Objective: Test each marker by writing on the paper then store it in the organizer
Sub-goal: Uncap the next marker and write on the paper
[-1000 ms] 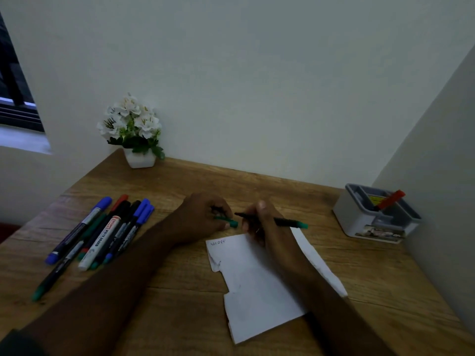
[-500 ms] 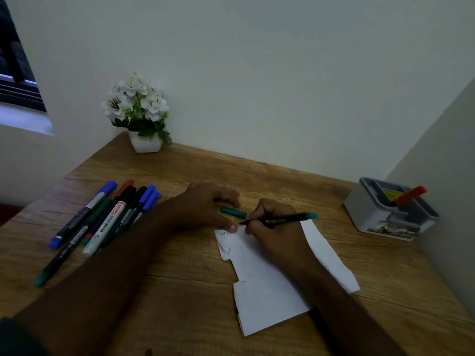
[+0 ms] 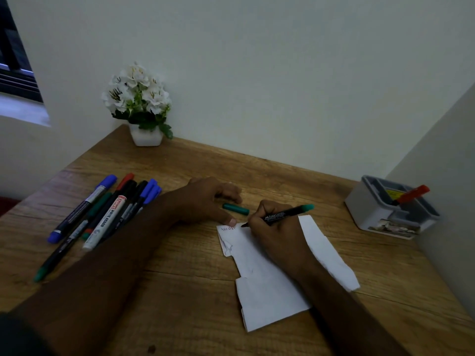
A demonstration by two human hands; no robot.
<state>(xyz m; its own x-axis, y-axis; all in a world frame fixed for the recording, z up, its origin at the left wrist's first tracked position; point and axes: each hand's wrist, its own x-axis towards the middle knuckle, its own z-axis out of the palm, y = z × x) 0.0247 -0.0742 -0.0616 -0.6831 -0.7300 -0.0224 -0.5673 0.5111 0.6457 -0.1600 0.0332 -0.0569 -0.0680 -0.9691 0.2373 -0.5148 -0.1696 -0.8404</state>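
My right hand point(image 3: 279, 236) grips a black marker with a green end point(image 3: 285, 215), its tip touching the top of the white paper point(image 3: 270, 286) beside faint red letters. My left hand point(image 3: 205, 201) lies flat on the desk, its thumb pressing the paper's top left corner. The marker's green cap point(image 3: 235, 208) lies on the wood just beyond both hands. Several markers point(image 3: 102, 217) in blue, black, red, green and white lie in a bunch at the left. The grey-white organizer point(image 3: 380, 217) stands at the right with a red marker point(image 3: 411, 195) in it.
A white pot of white flowers point(image 3: 144, 111) stands at the back left corner of the wooden desk point(image 3: 190, 265). Walls close the desk at the back and right, right behind the organizer. A window shows at the upper left.
My left hand set the green cap down on the desk and moved to hold the paper's corner. My right hand brought the uncapped marker's tip down onto the paper.
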